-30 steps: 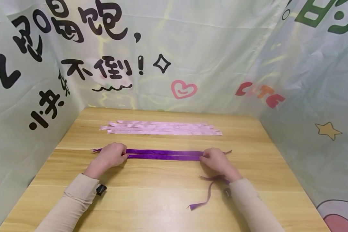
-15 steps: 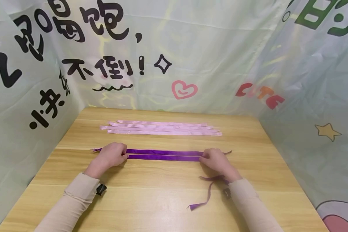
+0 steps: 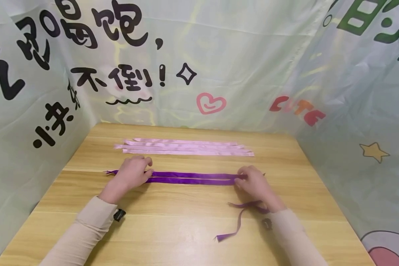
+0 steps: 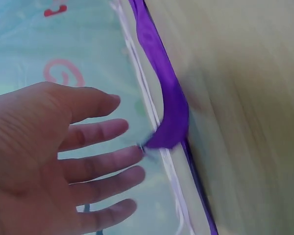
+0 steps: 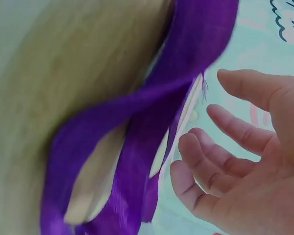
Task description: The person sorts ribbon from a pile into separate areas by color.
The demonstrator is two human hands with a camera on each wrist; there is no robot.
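Two dark purple ribbons, an upper one (image 3: 193, 175) and a lower one (image 3: 193, 181), lie side by side across the table in the head view. My left hand (image 3: 132, 173) is over their left part, thumb and fingers apart. In the left wrist view its fingers are extended and spread beside a purple ribbon (image 4: 174, 107), gripping nothing. Over the right part is my right hand (image 3: 255, 184); the right wrist view shows its fingers loosely bent, with nothing held, near purple ribbon (image 5: 201, 39). The hands cover portions of both ribbons.
Several pale pink ribbons (image 3: 186, 152) lie in a close row farther back on the wooden table (image 3: 173, 236). Another purple ribbon (image 3: 240, 221) lies curled near the right forearm. A printed cloth (image 3: 246, 66) encloses the back and sides.
Both hands have let go of the purple ribbons, their fingers parting. The left hand has shifted slightly up and right, the right hand slightly right. The ribbons stay about where they were.
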